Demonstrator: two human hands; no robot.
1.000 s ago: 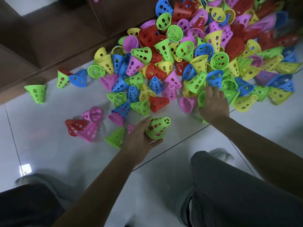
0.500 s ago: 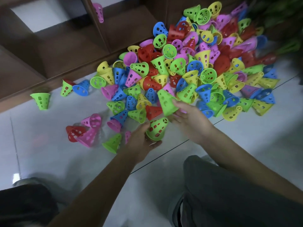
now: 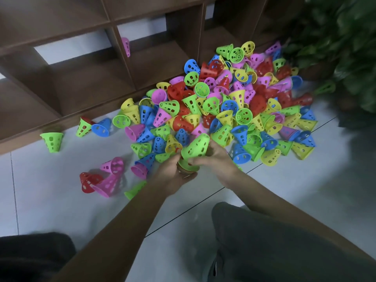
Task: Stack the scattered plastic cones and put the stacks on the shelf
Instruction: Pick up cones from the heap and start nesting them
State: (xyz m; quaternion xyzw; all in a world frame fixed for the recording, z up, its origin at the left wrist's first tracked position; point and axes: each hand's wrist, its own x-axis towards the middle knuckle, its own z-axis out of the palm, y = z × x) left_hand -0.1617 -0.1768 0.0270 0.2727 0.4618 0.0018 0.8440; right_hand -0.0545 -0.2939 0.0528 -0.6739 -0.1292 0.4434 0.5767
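Barely begun: the left hand (image 3: 175,173) and right hand (image 3: 216,157) are gripping 2 green cones (image 3: 195,149), nesting them, while the pile (image 3: 234,106) at 12 o'clock is waiting and the shelf (image 3: 114,64) is holding just 1 pink cone (image 3: 125,46).

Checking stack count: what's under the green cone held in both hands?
Under the green cone a second green cone's rim shows, in the left hand; the right hand holds the top one. Fingers hide whether more are nested inside.
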